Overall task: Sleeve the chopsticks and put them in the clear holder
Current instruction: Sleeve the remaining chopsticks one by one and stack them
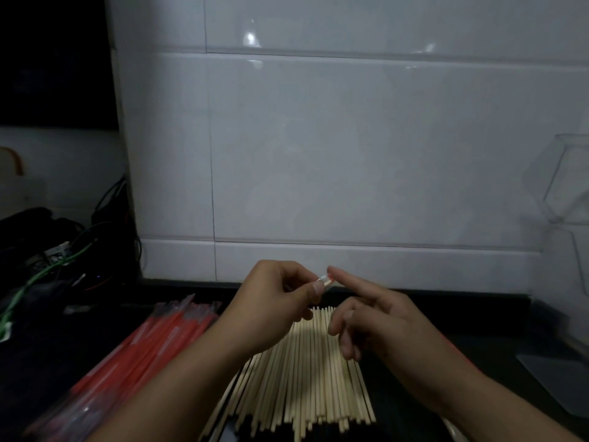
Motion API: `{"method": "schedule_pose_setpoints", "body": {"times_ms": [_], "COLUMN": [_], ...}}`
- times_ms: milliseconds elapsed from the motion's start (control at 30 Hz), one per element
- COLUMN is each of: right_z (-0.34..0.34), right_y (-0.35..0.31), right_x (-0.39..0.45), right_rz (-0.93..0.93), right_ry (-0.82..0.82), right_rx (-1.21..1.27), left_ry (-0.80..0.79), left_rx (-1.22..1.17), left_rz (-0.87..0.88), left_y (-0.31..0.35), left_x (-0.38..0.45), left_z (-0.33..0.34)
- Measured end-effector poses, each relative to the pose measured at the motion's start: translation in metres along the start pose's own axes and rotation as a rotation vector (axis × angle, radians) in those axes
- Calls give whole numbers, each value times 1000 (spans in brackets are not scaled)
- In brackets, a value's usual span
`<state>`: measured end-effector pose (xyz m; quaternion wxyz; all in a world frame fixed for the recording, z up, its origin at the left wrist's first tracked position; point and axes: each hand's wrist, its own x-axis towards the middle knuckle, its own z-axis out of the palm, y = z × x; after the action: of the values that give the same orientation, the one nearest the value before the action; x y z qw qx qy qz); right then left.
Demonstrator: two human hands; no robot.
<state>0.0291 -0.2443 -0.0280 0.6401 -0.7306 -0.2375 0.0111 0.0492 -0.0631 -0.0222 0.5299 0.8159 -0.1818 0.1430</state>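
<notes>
— Pale wood filled the middle of the dark counter (pixel 497 317): a loose heap of bare chopsticks (pixel 306 378) lying side by side, tips toward the white tiled wall (pixel 318 138). What were the hands doing above it?

— The left hand (pixel 274 304) was curled, thumb and fingers pinching the top end of a chopstick in a sleeve (pixel 325 280); only that small clear and red-tipped end showed past the thumb, the rest hidden behind the hand.

— And the right hand (pixel 379 317)?

— It held nothing. Its forefinger was stretched out with the tip touching the end of that sleeve, while the other fingers hung loosely bent above the heap.

— Where were the spare sleeves?

— A pile of red sleeves (pixel 153 349) in clear wrap lay on the counter just left of the chopsticks, under the left forearm.

— And the clear holder (pixel 564 193)?

— At the far right edge, against the wall, well apart from both hands. It was see-through and faint; I couldn't tell whether anything stood in it.

— Anything else?

— Dark cables (pixel 105 224) and a green cord (pixel 38 279) tangled at the left, and a flat grey sheet (pixel 561 381) on the counter at the lower right.
</notes>
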Motion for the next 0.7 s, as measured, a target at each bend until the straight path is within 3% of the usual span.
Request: {"method": "schedule_pose_setpoints", "body": {"times_ms": [200,367,433,500,567,633,700], "right_z": [-8,-7,-10,-20,-30,-31,-26], "right_y": [-3,-5,-6,2,13,22,31], "right_x": [0,-3,-1,4,8,8,9], "right_rz": [-102,-83,-90,-80,-29,93,192], "right_ry": [178,84,165,308,342,210,60], "right_rx": [-68,-98,-117,-274,-634,-917,-1034], "left_ry": [-8,-17,3,37,51,49,49], "left_rx": [5,13,2,1,16,32,46], "left_rz": [-9,-18,-21,-23,-23,-22,-18], "left_y": [0,1,1,1,0,-1,-1], "left_x": [-1,0,0,0,0,0,0], "left_z": [0,1,-1,-3,-4,-3,-3]}}
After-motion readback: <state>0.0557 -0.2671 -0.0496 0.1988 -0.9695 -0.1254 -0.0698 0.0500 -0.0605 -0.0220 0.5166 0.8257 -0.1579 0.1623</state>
